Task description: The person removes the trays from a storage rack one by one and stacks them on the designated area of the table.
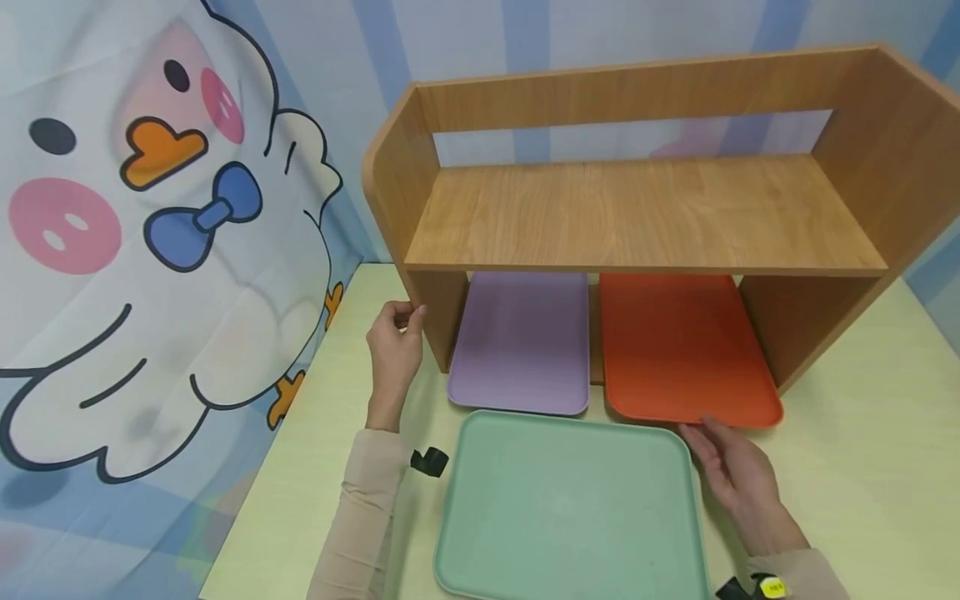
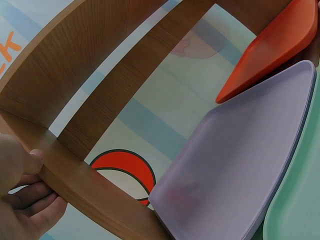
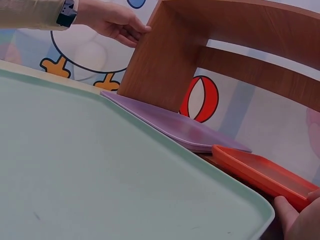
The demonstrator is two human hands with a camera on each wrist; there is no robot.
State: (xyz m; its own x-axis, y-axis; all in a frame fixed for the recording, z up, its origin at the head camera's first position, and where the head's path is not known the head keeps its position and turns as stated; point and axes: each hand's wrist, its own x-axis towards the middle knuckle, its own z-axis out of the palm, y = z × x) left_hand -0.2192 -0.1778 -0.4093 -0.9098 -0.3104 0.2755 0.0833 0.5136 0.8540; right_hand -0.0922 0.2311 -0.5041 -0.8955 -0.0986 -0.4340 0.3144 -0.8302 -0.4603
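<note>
Right hand (image 1: 735, 471) pinches the orange tray's (image 1: 686, 350) front rim; left hand (image 1: 396, 346) grips the shelf's (image 1: 645, 212) left side edge.
The orange tray lies under the shelf board, its front jutting out; a narrow gap parts it from the purple tray (image 1: 521, 350). Close before both sits the green tray (image 1: 570, 500), with bare table (image 1: 885, 450) to the right. The board hides both trays' back ends; the orange rim covers some right fingertips; the green tray's near edge is cut off.
</note>
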